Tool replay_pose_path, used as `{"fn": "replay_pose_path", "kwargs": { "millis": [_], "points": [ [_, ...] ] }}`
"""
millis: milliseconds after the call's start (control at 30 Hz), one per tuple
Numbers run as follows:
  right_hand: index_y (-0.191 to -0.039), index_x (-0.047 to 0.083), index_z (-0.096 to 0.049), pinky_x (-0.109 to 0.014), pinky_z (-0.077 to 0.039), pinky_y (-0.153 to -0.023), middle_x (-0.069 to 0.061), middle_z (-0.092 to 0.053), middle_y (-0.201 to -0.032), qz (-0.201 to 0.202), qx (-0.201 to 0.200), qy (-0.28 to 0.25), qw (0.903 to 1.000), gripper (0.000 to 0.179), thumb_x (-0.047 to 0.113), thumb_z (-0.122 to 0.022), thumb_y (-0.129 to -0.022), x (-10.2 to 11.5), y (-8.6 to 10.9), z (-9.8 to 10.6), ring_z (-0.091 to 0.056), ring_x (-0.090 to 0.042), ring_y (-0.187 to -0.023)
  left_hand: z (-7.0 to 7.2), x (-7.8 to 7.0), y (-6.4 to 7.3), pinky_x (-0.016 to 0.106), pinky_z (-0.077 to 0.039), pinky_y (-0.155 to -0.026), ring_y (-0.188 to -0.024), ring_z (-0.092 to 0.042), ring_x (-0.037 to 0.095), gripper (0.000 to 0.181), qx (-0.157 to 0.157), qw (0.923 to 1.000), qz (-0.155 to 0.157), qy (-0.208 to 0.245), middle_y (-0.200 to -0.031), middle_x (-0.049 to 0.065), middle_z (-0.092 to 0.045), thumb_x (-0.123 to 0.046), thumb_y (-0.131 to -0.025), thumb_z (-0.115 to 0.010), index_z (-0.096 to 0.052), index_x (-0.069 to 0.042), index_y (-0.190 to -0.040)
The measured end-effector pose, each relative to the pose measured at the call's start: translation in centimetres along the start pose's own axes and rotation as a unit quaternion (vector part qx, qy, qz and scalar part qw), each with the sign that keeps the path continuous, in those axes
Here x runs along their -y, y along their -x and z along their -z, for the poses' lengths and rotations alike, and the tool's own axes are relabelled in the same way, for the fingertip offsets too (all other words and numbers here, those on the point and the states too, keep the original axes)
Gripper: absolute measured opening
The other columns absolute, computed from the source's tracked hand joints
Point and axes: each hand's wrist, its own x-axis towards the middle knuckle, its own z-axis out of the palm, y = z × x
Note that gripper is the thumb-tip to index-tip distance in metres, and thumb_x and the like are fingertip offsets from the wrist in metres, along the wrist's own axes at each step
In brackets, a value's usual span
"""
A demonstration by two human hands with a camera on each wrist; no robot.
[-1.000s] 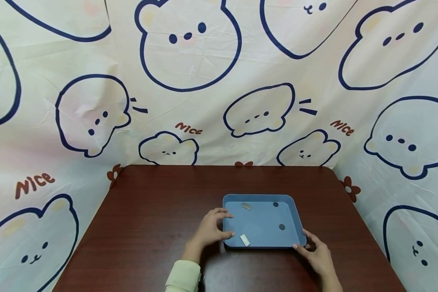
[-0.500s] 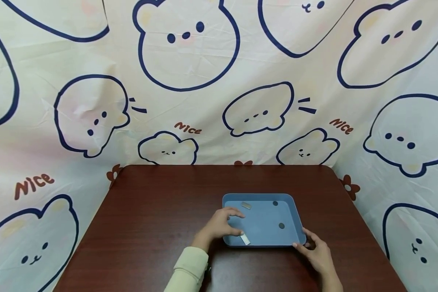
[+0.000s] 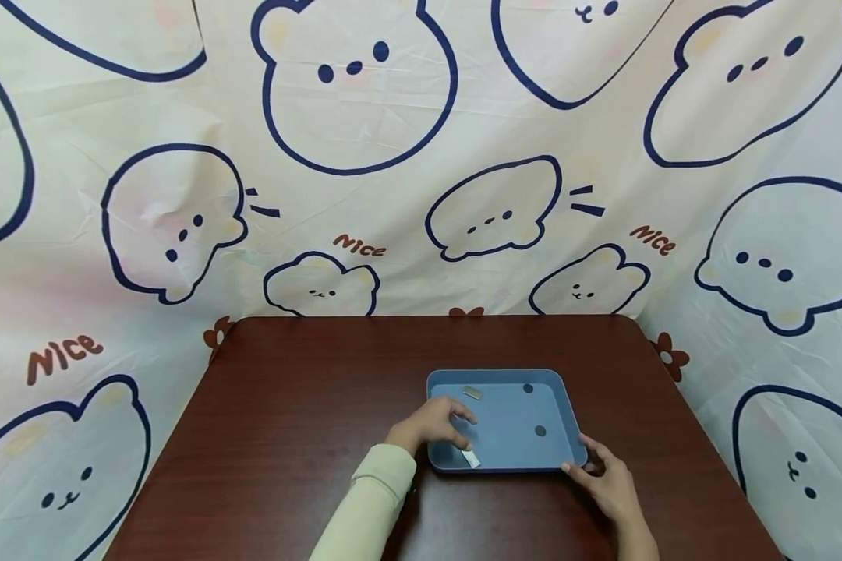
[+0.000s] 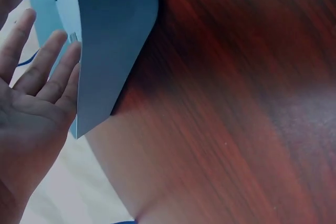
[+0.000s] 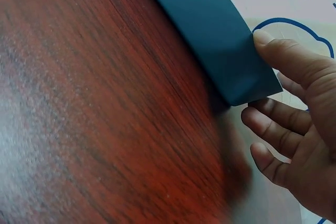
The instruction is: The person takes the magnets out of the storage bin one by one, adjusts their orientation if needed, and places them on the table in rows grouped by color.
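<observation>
So there's a blue tray (image 3: 508, 448) sitting right of centre in the lower half of the head view, on a dark reddish-brown surface (image 3: 295, 413). The right hand (image 3: 609, 479) has its lower right corner pinched between thumb and fingers. The left hand (image 3: 431, 423) is over the tray's left side, thumb and fingers spread apart, thumb right by a whitish strip (image 3: 472, 460) at the tray's lower left (can't tell if it's actually touching). A duller strip (image 3: 472, 392) lies at the tray's upper left, plus one dark disc (image 3: 528, 388) upper right and another disc (image 3: 540, 431) below it. Behind everything hangs a pale cartoon-bear cloth (image 3: 393, 210).
</observation>
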Motion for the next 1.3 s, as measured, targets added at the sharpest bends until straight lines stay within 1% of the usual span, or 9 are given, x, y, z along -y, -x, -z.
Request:
{"fn": "replay_pose_path", "kwargs": {
  "millis": [133, 200, 333, 400, 667, 800, 1000, 1233, 1300],
  "points": [
    [-0.136, 0.007, -0.046, -0.033, -0.043, -0.065, -0.015, -0.059, -0.104, -0.002, 0.003, -0.002, 1.0000, 0.074, 0.036, -0.077, -0.076, 0.1, 0.0, 0.1, -0.056, -0.022, -0.086, 0.0, -0.1, -0.7, 0.029, -0.048, -0.070, -0.096, -0.057, 0.022, 0.036, 0.019, 0.9991, 0.029, 0.023, -0.103, 0.002, -0.065, -0.009, -0.068, -0.083, -0.072, -0.009, -0.102],
    [-0.136, 0.007, -0.046, -0.033, -0.043, -0.065, -0.014, -0.059, -0.103, -0.002, 0.004, -0.002, 1.0000, 0.075, 0.037, -0.077, -0.075, 0.0, 0.0, 0.1, -0.056, -0.022, -0.085, 0.1, -0.3, -0.9, 0.031, -0.048, -0.072, -0.098, -0.057, 0.022, 0.034, 0.024, 0.9981, 0.046, 0.034, -0.104, 0.004, -0.065, -0.008, -0.069, -0.082, -0.072, -0.008, -0.101],
    [-0.136, 0.007, -0.046, -0.033, -0.043, -0.065, -0.013, -0.059, -0.103, -0.001, 0.004, -0.003, 1.0000, 0.076, 0.039, -0.078, -0.074, 0.0, 0.1, 0.1, -0.056, -0.021, -0.084, 0.2, -0.7, -1.2, 0.036, -0.048, -0.074, -0.096, -0.057, 0.021, 0.031, 0.024, 0.9956, 0.079, 0.045, -0.103, 0.006, -0.063, -0.006, -0.069, -0.082, -0.072, -0.009, -0.099],
    [-0.136, 0.007, -0.046, -0.033, -0.044, -0.065, -0.014, -0.059, -0.103, -0.002, 0.003, -0.003, 1.0000, 0.077, 0.039, -0.078, -0.074, 0.0, 0.1, 0.0, -0.056, -0.021, -0.084, 0.1, -0.8, -1.3, 0.036, -0.048, -0.075, -0.093, -0.057, 0.020, 0.031, 0.025, 0.9949, 0.089, 0.040, -0.101, 0.004, -0.063, -0.006, -0.069, -0.082, -0.072, -0.010, -0.098],
    [-0.136, 0.008, -0.046, -0.033, -0.043, -0.067, -0.013, -0.060, -0.102, -0.003, 0.004, -0.008, 1.0000, 0.075, 0.039, -0.077, -0.075, 0.0, 0.0, -0.1, -0.056, -0.020, -0.085, -0.5, -1.3, -1.4, 0.032, -0.046, -0.066, -0.075, -0.054, 0.013, 0.023, 0.040, 0.9932, 0.110, 0.003, -0.080, -0.004, -0.062, -0.006, -0.067, -0.082, -0.075, -0.013, -0.088],
    [-0.136, 0.008, -0.046, -0.032, -0.044, -0.066, -0.015, -0.059, -0.106, -0.003, 0.000, -0.010, 0.9999, 0.074, 0.037, -0.077, -0.076, -0.1, 0.0, -0.2, -0.057, -0.021, -0.085, -0.8, -1.6, -1.3, 0.030, -0.045, -0.066, -0.075, -0.052, 0.011, 0.020, 0.042, 0.9907, 0.129, -0.004, -0.080, -0.006, -0.064, -0.002, -0.067, -0.081, -0.075, -0.014, -0.083],
    [-0.137, 0.008, -0.046, -0.031, -0.045, -0.067, -0.018, -0.054, -0.119, -0.003, -0.004, -0.013, 0.9999, 0.073, 0.036, -0.077, -0.076, -0.2, -0.1, -0.2, -0.056, -0.022, -0.089, -1.4, -1.7, -1.4, 0.027, -0.043, -0.060, -0.069, -0.050, 0.011, 0.022, 0.027, 0.9896, 0.138, -0.029, -0.079, -0.004, -0.064, 0.003, -0.063, -0.082, -0.074, -0.012, -0.077],
    [-0.136, 0.009, -0.047, -0.032, -0.042, -0.068, -0.013, -0.060, -0.103, -0.001, -0.007, -0.008, 0.9999, 0.074, 0.037, -0.078, -0.075, -0.2, 0.0, -0.2, -0.056, -0.019, -0.083, -2.1, -1.6, -1.4, 0.029, -0.046, -0.055, -0.069, -0.051, 0.013, 0.026, 0.019, 0.9878, 0.135, -0.075, -0.082, -0.005, -0.062, 0.006, -0.061, -0.083, -0.072, -0.015, -0.073],
    [-0.136, 0.009, -0.047, -0.032, -0.042, -0.067, -0.012, -0.060, -0.101, -0.002, -0.007, -0.009, 0.9999, 0.073, 0.036, -0.078, -0.075, -0.2, 0.0, -0.3, -0.056, -0.019, -0.082, -2.3, -1.4, -1.4, 0.030, -0.046, -0.054, -0.069, -0.051, 0.014, 0.026, 0.014, 0.9873, 0.138, -0.077, -0.083, -0.004, -0.061, 0.006, -0.062, -0.083, -0.072, -0.015, -0.072]
  ]
}}
